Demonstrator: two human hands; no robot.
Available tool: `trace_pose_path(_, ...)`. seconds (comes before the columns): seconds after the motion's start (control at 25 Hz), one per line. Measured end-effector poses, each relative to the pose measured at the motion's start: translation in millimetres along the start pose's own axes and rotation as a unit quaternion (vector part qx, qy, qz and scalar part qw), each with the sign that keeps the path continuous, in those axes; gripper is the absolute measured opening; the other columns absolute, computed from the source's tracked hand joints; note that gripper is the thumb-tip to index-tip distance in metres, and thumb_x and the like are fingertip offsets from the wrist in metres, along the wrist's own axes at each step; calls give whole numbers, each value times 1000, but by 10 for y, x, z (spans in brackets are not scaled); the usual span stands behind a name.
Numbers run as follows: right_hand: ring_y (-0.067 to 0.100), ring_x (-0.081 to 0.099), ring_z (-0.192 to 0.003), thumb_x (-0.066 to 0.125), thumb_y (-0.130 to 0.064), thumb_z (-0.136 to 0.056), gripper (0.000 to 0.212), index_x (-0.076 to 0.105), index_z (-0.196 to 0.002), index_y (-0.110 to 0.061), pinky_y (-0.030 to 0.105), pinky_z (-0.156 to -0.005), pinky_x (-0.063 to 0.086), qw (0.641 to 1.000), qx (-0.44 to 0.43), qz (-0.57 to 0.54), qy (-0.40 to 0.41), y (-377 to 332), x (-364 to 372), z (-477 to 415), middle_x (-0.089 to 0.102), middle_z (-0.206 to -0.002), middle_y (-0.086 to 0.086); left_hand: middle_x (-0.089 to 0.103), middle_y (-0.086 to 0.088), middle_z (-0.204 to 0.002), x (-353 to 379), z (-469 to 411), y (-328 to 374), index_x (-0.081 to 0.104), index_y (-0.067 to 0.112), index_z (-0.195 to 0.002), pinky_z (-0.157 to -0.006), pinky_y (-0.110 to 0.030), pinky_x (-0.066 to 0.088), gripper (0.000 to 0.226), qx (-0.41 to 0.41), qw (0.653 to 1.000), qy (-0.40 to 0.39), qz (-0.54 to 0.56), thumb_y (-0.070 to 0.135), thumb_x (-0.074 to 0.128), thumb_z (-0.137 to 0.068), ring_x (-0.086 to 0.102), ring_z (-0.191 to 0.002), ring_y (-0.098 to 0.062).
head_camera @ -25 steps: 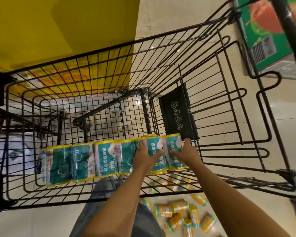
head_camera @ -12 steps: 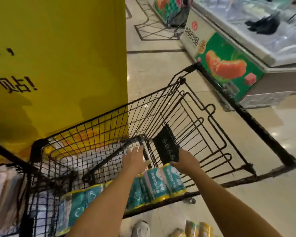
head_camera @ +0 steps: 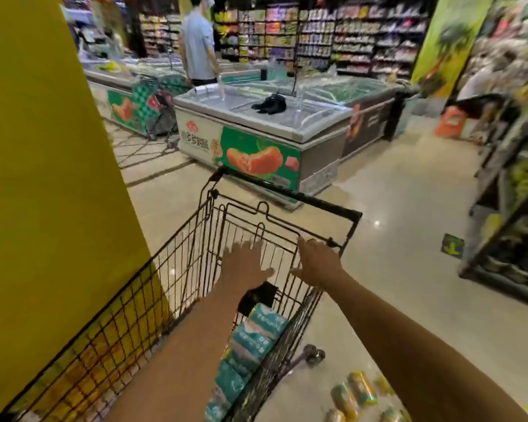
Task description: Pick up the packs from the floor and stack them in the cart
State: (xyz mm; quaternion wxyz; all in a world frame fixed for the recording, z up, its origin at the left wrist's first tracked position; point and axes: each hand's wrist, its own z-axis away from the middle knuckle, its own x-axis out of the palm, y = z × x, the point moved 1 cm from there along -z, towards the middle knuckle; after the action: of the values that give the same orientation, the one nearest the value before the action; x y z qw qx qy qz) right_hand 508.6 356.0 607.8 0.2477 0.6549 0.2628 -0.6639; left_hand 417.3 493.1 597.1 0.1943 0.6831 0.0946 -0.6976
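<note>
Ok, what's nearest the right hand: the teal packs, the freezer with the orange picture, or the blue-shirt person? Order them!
From the right hand, head view:
1. teal packs, just below, in the cart.
2. freezer, ahead, beyond the cart.
3. blue-shirt person, far back, left.

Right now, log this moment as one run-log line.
left hand: open, over cart | right hand: open, empty | teal packs: in cart | yellow packs: on floor

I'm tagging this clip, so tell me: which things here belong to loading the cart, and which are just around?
Job: cart, teal packs in it, yellow packs on the floor, left hand, right hand.
Just around: yellow pillar, chest freezer, dark item on its lid, green floor sticker.
</note>
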Motion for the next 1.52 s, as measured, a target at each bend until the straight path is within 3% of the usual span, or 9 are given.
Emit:
trace_pose_path(0.12, 29, 54, -113, 58, -44, -89, 62, 35, -139, -15, 38, -89, 46, 997, 63, 19, 47, 361, -155, 742, 51, -129, 10, 22, -7, -156, -40, 208, 536, 17, 20, -151, -116, -47, 17, 77, 93, 995, -1, -29, 59, 45, -90, 20, -143, -29)
trace_pose_path(0.32, 32, 54, -111, 57, -45, -88, 60, 38, -134, -11, 37, -87, 44, 971, 229, 42, 46, 1075, -203, 2488, 52, -126, 12, 30, -6, -151, 162, 1048, 1868, 19, 22, -149, -114, -45, 15, 78, 293, 953, 21, -73, 63, 42, -88, 27, -139, -28)
trace_pose_path(0.6, 32, 52, -114, 58, -43, -88, 60, 37, -134, -10, 37, -87, 43, 896, 441, 22, 53, 1778, -11, 5206, 51, -126, 12, 38, -4, -146, 472, 2791, 3635, 24, 23, -147, -114, -42, 16, 74, 464, 879, 25, -109, 66, 39, -88, 35, -133, -26)
trace_pose_path(0.8, 31, 51, -117, 56, -44, -89, 65, 32, -139, -12, 36, -86, 44, 844, 535, -5, 22, 1920, 215, 7056, 49, -129, 12, 46, -4, -137, 950, 3964, 4429, 31, 24, -143, -105, -39, 30, 69, 509, 856, 0, -91, 65, 41, -88, 45, -124, -25)
trace_pose_path(0.92, 30, 52, -117, 57, -46, -89, 66, 31, -141, -15, 36, -86, 46, 768, 638, -52, -3, 1891, 478, 8633, 50, -131, 12, 50, -6, -131, 1388, 5152, 5097, 36, 23, -140, -98, -40, 39, 70, 563, 818, -67, -98, 66, 44, -86, 49, -119, -26)
trace_pose_path(1.04, 30, 53, -116, 56, -48, -89, 68, 30, -143, -16, 36, -86, 47, 718, 690, -90, -16, 1802, 671, 9506, 51, -130, 11, 51, -5, -132, 1662, 5889, 5484, 38, 22, -139, -94, -40, 42, 68, 593, 794, -109, -78, 63, 46, -87, 49, -121, -26)
trace_pose_path(1.24, 29, 53, -116, 53, -45, -90, 64, 29, -142, -18, 35, -85, 46, 647, 746, -149, -47, 1834, 1160, 10391, 53, -126, 10, 49, -7, -133, 2353, 6690, 5999, 33, 19, -141, -92, -37, 43, 71, 623, 757, -165, -108, 63, 45, -87, 48, -121, -26)
trace_pose_path(1.52, 25, 54, -113, 48, -47, -92, 55, 35, -136, -16, 32, -83, 45, 573, 781, -221, -109, 2434, 2172, 11230, 54, -122, 5, 44, -6, -139, 3637, 7278, 6803, 24, 18, -146, -95, -36, 42, 75, 590, 755, -257, -129, 61, 45, -88, 47, -123, -25)
